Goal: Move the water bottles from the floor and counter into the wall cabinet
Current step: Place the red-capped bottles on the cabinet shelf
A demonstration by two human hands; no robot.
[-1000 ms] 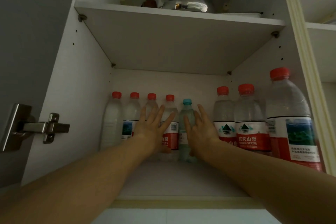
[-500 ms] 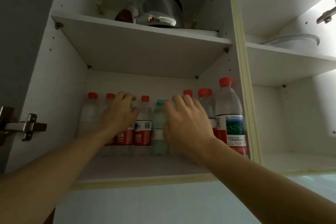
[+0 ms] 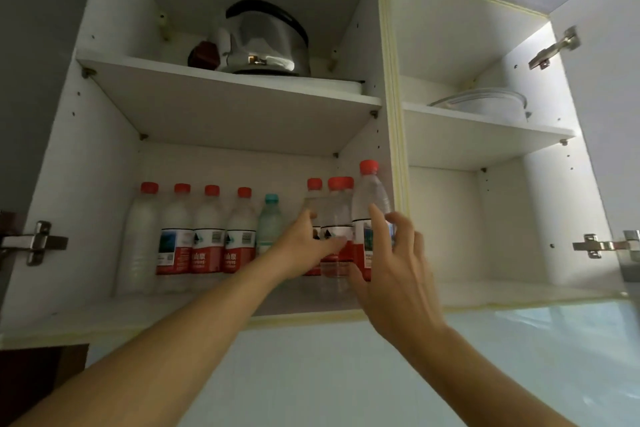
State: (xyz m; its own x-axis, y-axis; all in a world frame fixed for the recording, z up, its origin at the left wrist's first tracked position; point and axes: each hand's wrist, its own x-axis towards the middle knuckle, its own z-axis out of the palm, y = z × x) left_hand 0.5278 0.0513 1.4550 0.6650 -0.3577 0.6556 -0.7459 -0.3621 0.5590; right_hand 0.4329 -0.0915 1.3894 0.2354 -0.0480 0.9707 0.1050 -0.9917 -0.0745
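The wall cabinet's lower left shelf [image 3: 207, 302] holds a row of several red-capped water bottles [image 3: 204, 236], then a teal-capped bottle [image 3: 270, 218]. A group of three red-capped bottles stands against the right wall. The front bottle [image 3: 372, 191] of that group is the nearest and tallest in view, with the middle bottle [image 3: 337, 208] behind it. My left hand [image 3: 304, 246] reaches in, thumb up, fingers laid across the middle bottle's label. My right hand [image 3: 391, 270] hovers with spread fingers around the front bottle's label, not closed on it.
A steel kettle [image 3: 266, 42] sits on the upper left shelf. A glass lid or bowl [image 3: 485, 100] lies on the upper right shelf. Both doors stand open, with a hinge on the left [image 3: 38, 243] and on the right [image 3: 595, 246]. White wall tiles lie below.
Both hands have left the middle bottles near the teal-capped one and moved right to the three bottles by the divider. The view has swung right, showing the right compartment.
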